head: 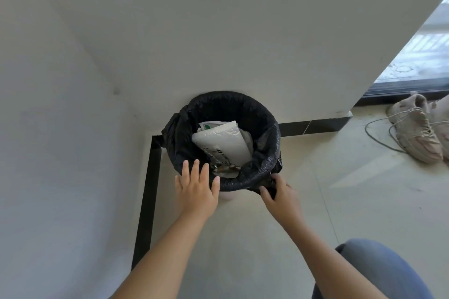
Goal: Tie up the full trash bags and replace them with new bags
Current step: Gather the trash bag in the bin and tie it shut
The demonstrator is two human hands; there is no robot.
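Head view shows you barely started: the black trash bag (255,114) is folded over the bin's rim in the floor corner, mouth facing straight up, long axis vertical, untied, with no new bag visible. Inside, a white padded mailer (223,142) leans upright. Your left hand (196,189) lies flat, fingers straight, on the near rim; your right hand (281,195) pinches the bag's edge.

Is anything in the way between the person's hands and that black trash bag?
Nothing visible is. The left hand lies with straight fingers on the black trash bag at the near rim, and the right hand already pinches its folded-over edge.
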